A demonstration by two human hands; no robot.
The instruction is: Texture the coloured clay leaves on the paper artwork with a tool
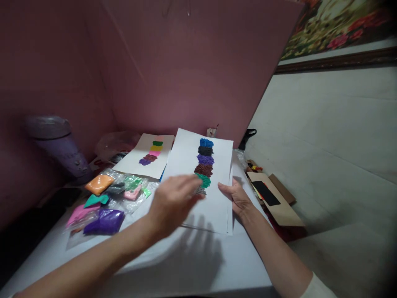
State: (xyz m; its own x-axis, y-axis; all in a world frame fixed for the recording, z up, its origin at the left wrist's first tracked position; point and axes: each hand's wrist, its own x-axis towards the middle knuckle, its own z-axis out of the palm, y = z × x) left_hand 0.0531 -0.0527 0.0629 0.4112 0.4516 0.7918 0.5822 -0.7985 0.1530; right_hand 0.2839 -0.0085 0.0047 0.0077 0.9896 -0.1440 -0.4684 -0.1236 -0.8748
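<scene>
1. A white sheet of paper [214,211] was held over the tabletop [145,273], near the middle of the view.
2. Its right edge was gripped by the right hand [238,200], with the thumb laid on top and the other fingers mostly hidden behind.
3. A row of bumpy color patches [205,159] could be seen on the sheet: blue, black, purple, brown, green and gray, from top to bottom.
4. The left hand [175,203] was held over the sheet, with its fingertips by the green and gray patches. Its fingers were bent a little and looked blurry, so it could not be told if they were open or closed, or if the patches were touched.
5. Another sheet [130,161] was seen farther back on the left, marked with green, yellow, pink, brown and purple patches.
6. Near the left arm, an orange packet [99,183], a purple packet [104,221] and other bright packets were spread in clear plastic.
7. A pale purple bottle [62,149] was placed behind them, by the pink wall [173,62].
8. On the right, a black piece [266,193] was seen on brown cardboard [290,215].
</scene>
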